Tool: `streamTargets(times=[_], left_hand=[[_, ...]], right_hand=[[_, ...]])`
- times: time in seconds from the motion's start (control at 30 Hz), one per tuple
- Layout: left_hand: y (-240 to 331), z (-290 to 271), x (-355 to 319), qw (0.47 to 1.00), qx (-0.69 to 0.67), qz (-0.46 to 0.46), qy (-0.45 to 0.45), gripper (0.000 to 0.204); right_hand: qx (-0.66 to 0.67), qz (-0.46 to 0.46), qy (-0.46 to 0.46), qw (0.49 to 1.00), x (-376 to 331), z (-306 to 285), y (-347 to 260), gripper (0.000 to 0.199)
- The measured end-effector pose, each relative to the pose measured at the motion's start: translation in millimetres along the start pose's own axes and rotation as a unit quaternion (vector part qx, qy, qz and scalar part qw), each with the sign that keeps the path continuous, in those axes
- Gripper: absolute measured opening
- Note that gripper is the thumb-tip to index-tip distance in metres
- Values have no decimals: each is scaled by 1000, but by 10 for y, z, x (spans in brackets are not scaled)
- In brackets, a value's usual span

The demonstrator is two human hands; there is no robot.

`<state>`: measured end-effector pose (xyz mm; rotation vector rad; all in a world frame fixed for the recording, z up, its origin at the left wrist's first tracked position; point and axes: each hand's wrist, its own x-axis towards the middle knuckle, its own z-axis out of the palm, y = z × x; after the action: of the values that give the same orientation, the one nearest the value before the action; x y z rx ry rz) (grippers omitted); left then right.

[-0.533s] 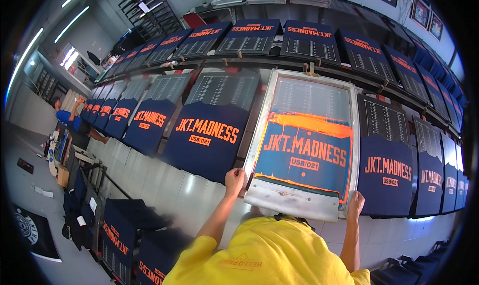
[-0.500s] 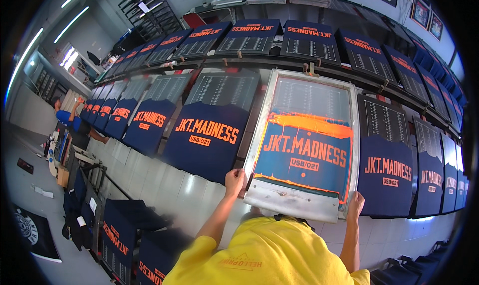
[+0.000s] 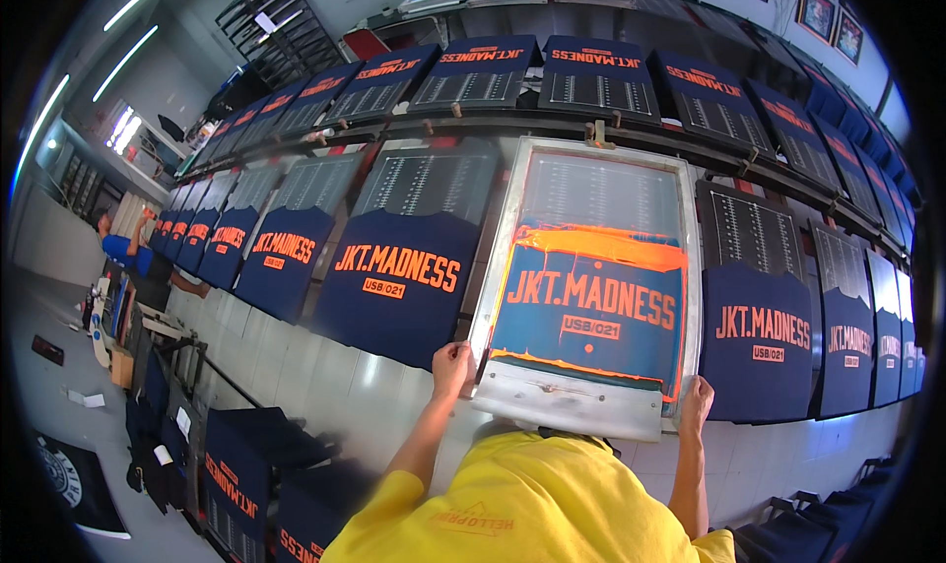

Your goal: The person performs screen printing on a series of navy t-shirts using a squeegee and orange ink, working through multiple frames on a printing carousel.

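A screen printing frame [image 3: 692, 238] with pale metal rails lies in front of me over a navy shirt panel, seen through its mesh. A thick band of orange ink [image 3: 601, 245] crosses the mesh, above orange lettering and a small label shape. Along the frame's near end runs a wide pale plate [image 3: 567, 401]. My left hand [image 3: 452, 369] is closed on the frame's near left edge. My right hand [image 3: 696, 403] is closed at the near right edge, its fingertips partly hidden.
Printed navy panels lie on boards to the left [image 3: 399, 282] and right [image 3: 757, 331]. Another row of boards [image 3: 596, 66] stands beyond a rail [image 3: 581, 123]. A person in blue [image 3: 128, 250] is at the far left. Behind me at lower left is a rack with navy panels [image 3: 236, 464].
The view has shifted slightly, and the frame appears a little farther left in it. Both hands keep their hold at its near end, and the ink band looks the same.
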<state>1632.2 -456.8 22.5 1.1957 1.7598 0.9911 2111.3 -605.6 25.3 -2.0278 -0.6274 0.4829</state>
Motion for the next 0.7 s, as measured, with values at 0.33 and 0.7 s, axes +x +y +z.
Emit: streamTargets(times=[0.33, 0.7], left_hand=[[152, -36, 5, 1000, 22, 19, -5, 31], [172, -131, 66, 968, 226, 103, -26, 29]], right_hand=[[-14, 10, -4, 1000, -62, 2, -237, 32], [-33, -13, 26, 999, -104, 68, -398, 32]])
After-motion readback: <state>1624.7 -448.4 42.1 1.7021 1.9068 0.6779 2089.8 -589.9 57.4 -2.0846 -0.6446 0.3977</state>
